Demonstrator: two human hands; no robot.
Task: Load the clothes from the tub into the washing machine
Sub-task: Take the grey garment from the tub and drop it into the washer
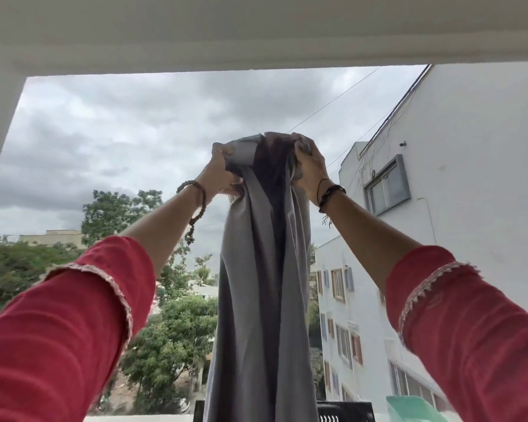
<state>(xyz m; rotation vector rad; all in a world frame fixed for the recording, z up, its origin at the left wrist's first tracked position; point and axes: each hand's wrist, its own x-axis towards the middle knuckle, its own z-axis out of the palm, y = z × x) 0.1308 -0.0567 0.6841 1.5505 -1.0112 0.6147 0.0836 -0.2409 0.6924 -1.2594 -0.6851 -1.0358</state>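
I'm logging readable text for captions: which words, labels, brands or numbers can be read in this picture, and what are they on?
None can be read.
Grey cloth, gripped at its top by the left hand and right hand: plain, no tag or print showing.
White building: no sign or number visible.
Dark object at the bottom edge: pale marks, too small and blurred to read.

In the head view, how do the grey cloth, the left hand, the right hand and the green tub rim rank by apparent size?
1. grey cloth
2. left hand and right hand, which look alike
3. green tub rim, partly cut off by the frame
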